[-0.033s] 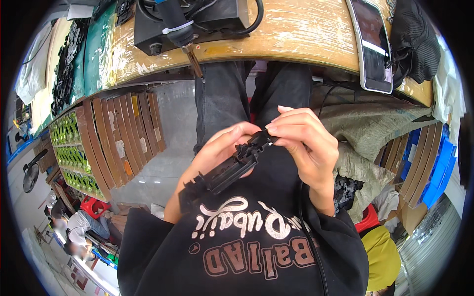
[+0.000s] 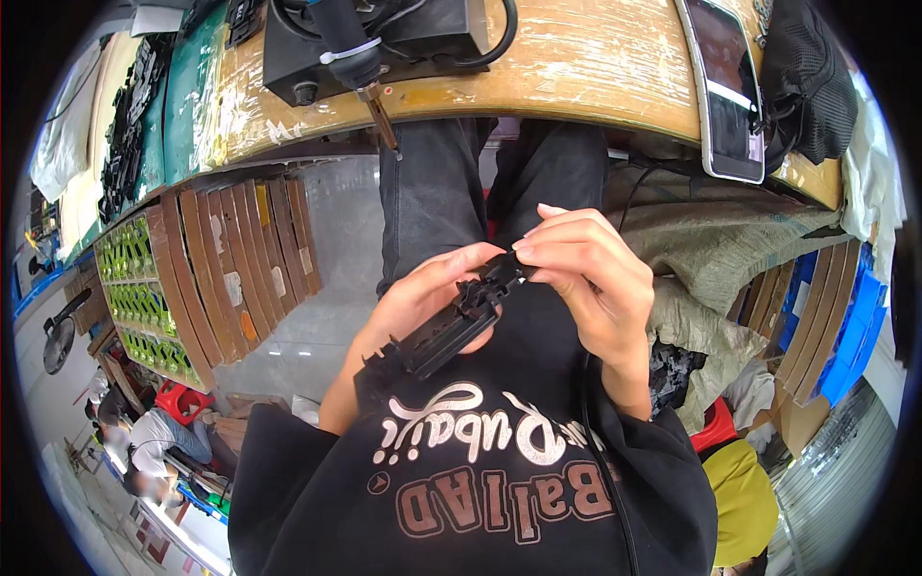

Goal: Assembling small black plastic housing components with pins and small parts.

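A long black moulded plastic part (image 2: 437, 336), with ribs and clips along it, is held tilted in front of my chest. My left hand (image 2: 418, 298) is wrapped round it from behind, its thumb along the upper end. At that upper end, the fingertips and thumb of my right hand (image 2: 591, 274) pinch together on the part's tip. Whether a separate small piece sits between them is hidden.
On the wooden bench (image 2: 595, 58) stand a black box (image 2: 423, 58) with a metal-tipped hand tool (image 2: 379, 115) overhanging the edge, and a phone-like device (image 2: 730, 96). Stacked brown trays (image 2: 230, 269) are at left; sacking (image 2: 711, 240) lies at right. Other people sit far lower left.
The black plastic part and both hands have shifted only very slightly. My grip on the part looks the same.
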Action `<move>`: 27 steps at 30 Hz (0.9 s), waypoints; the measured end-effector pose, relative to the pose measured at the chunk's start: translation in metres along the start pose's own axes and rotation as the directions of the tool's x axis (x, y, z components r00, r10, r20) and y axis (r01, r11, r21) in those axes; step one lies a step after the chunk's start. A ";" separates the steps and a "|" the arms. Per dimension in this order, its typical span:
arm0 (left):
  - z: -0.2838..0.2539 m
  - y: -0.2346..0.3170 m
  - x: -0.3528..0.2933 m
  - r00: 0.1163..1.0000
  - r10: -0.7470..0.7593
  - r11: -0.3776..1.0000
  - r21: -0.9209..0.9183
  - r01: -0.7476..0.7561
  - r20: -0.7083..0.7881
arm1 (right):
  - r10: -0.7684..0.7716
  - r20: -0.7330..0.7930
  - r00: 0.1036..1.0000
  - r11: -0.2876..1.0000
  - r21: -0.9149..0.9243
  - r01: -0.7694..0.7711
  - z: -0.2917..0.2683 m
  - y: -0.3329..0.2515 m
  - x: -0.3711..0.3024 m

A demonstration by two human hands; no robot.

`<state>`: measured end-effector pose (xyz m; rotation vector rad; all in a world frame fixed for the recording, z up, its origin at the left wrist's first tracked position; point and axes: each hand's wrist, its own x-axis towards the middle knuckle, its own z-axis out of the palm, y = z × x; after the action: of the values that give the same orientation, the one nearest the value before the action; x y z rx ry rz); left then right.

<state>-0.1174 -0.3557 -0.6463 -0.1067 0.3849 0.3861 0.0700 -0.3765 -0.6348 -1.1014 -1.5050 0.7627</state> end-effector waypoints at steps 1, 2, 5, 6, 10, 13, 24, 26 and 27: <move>0.004 -0.002 -0.001 1.000 -0.008 0.998 -0.061 0.008 0.002 | -0.017 0.061 0.998 1.000 -0.008 0.018 0.002 0.003 0.001; -0.001 0.000 -0.003 1.000 -0.002 0.998 -0.067 0.003 0.005 | -0.018 0.070 0.997 1.000 -0.008 0.018 0.005 0.005 0.001; -0.016 0.008 -0.007 0.972 -0.127 0.988 -0.061 0.142 0.195 | -0.041 0.114 0.993 0.999 -0.008 0.042 0.012 0.012 0.002; -0.014 0.008 -0.008 0.973 -0.118 0.989 -0.066 0.133 0.197 | -0.010 0.124 0.992 0.999 -0.041 0.015 0.013 0.015 0.003; 0.013 0.002 0.004 0.736 0.629 0.687 0.623 -0.375 -0.251 | 0.519 0.081 0.851 0.839 0.141 -0.525 0.034 0.002 0.005; -0.001 0.010 0.006 0.575 0.805 0.458 0.769 -0.446 -0.146 | 0.671 0.425 0.607 0.506 0.336 -0.795 0.027 0.000 0.004; 0.004 0.023 0.005 0.585 0.800 0.436 0.797 -0.419 -0.131 | 0.607 0.591 0.531 0.314 0.436 -0.843 0.033 -0.008 0.011; 0.006 0.023 0.005 0.591 0.798 0.425 0.804 -0.415 -0.117 | 0.614 0.586 0.528 0.310 0.436 -0.845 0.033 -0.010 0.011; 0.006 0.023 0.005 0.592 0.798 0.426 0.804 -0.415 -0.118 | 0.620 0.582 0.526 0.308 0.436 -0.846 0.033 -0.010 0.011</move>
<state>-0.1201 -0.3320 -0.6434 0.7830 1.0950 0.9653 0.0356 -0.3673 -0.6288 -1.0738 -0.6585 2.0813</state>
